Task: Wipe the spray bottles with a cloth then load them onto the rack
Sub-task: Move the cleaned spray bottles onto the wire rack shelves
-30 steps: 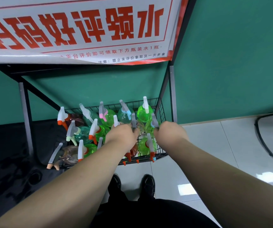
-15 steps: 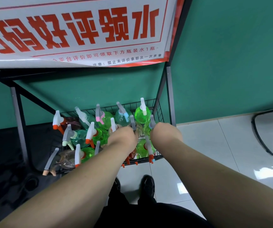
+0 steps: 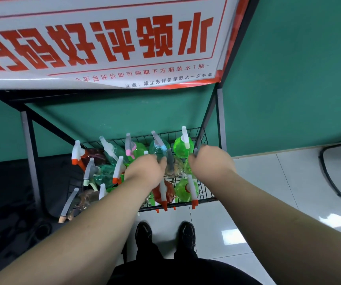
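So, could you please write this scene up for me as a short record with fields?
Setting: metal rack, wire basket on its low tier
Basket contents: spray bottles, many green, packed together
Left hand: in the basket, fingers curled beside grey-trigger bottle; grip hidden
Right hand: fist round a grey sprayer head
Cloth: none in view
Overhead: white banner with red characters

White banner (image 3: pixel 103 44) (red characters) against green wall (image 3: pixel 288 79); black shoes (image 3: pixel 187 233) on glossy white tiles (image 3: pixel 268 182); dark sheet (image 3: pixel 5 202) at left.
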